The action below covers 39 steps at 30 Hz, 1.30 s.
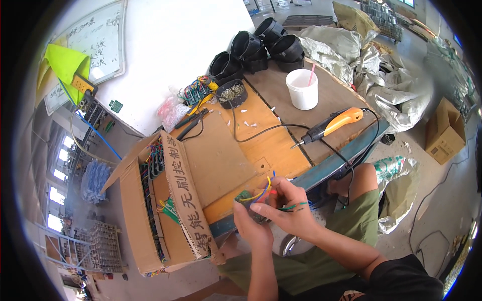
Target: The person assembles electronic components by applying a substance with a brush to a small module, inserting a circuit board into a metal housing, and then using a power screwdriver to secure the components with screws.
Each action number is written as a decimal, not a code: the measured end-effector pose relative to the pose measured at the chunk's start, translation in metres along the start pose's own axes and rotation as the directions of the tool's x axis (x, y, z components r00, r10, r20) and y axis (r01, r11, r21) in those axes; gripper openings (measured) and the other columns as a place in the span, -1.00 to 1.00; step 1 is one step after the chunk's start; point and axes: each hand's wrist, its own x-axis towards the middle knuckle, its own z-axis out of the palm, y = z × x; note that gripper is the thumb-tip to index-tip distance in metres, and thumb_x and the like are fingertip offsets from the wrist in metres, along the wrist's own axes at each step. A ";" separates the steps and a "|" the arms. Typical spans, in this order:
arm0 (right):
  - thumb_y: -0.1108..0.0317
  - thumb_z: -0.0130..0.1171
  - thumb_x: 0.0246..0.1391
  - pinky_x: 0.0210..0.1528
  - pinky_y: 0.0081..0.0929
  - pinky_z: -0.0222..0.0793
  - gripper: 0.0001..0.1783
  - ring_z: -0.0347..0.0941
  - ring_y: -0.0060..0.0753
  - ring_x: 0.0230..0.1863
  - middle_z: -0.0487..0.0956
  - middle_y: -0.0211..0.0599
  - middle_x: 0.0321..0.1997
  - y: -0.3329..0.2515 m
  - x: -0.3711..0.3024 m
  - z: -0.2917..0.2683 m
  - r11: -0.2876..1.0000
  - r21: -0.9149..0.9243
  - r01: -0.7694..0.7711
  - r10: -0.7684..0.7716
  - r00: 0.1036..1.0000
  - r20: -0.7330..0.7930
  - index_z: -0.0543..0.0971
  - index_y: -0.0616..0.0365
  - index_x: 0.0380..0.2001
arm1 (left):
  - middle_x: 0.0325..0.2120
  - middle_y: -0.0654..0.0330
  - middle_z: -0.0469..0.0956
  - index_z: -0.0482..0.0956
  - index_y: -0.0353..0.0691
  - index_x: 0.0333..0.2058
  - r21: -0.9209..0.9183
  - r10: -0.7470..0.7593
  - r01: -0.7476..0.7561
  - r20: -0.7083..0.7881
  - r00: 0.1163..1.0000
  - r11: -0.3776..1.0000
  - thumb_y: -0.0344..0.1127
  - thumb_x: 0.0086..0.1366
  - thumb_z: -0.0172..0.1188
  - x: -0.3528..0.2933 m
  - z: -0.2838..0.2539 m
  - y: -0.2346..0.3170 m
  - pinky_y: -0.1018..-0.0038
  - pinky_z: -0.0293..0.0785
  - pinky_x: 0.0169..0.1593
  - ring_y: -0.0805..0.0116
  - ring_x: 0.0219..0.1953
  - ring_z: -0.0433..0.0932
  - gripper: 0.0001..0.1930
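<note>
Near the table's front edge, my left hand [254,229] is closed around a small wired circuit board [243,196] with a green surface. Close against it, my right hand [293,208] pinches its coloured wires [260,194]; yellow, blue and red ones show between the fingers. Dark green wire ends stick out to the right of that hand. Fingers cover much of the board. To the left of both hands stands an open cardboard box [183,200], holding rows of wired units along one side and a green piece inside.
An orange and black electric screwdriver [331,125] lies at the right with its cable across the table. Behind are a white bucket [303,90], a black tray of small parts [232,94], several black pots [246,47] and a wire bundle [197,91]. White sacks [336,47] lie beyond.
</note>
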 end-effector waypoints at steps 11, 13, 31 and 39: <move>0.19 0.18 0.31 -0.67 -0.67 0.20 -0.67 0.36 -0.74 -0.66 0.52 -0.48 -0.64 0.040 0.005 0.000 0.899 0.283 -0.334 0.360 0.932 -0.041 0.57 0.22 -0.44 | -0.31 0.26 0.53 0.48 -0.23 -0.06 -0.150 -0.058 0.078 0.134 0.989 0.986 0.09 0.51 -0.19 -0.007 -0.009 -0.006 0.45 0.39 -0.33 0.37 -0.30 0.52 -0.52; 0.17 0.16 0.32 -0.70 -0.66 0.21 -0.64 0.35 -0.71 -0.68 0.52 -0.45 -0.65 0.039 0.003 0.002 0.841 0.362 -0.403 0.446 0.894 -0.043 0.54 0.21 -0.47 | -0.37 0.30 0.49 0.48 -0.19 -0.08 -0.193 -0.089 0.115 0.142 0.986 0.974 0.12 0.50 -0.18 -0.007 -0.006 -0.006 0.48 0.29 -0.39 0.41 -0.35 0.46 -0.52; 0.25 0.33 0.19 -0.60 -0.72 0.16 -0.65 0.28 -0.81 -0.62 0.43 -0.59 -0.65 0.026 -0.005 -0.027 0.933 0.156 -0.325 0.346 0.929 -0.132 0.49 0.15 -0.60 | -0.48 0.23 0.34 0.43 -0.35 -0.18 -0.423 -0.300 0.499 0.454 0.839 0.756 0.18 0.45 -0.14 -0.017 0.010 0.029 0.49 0.18 -0.54 0.41 -0.53 0.23 -0.43; 0.06 0.47 0.02 -0.48 -0.55 0.36 -0.53 0.40 -0.64 -0.52 0.55 -0.39 -0.50 0.015 0.041 -0.062 0.937 -0.348 -0.021 0.044 0.997 0.058 0.57 0.26 -0.31 | -0.39 0.16 0.50 0.52 -0.28 -0.18 -0.476 -0.302 0.455 0.365 0.881 0.753 0.13 0.43 -0.04 0.008 0.010 0.031 0.39 0.36 -0.41 0.30 -0.41 0.40 -0.50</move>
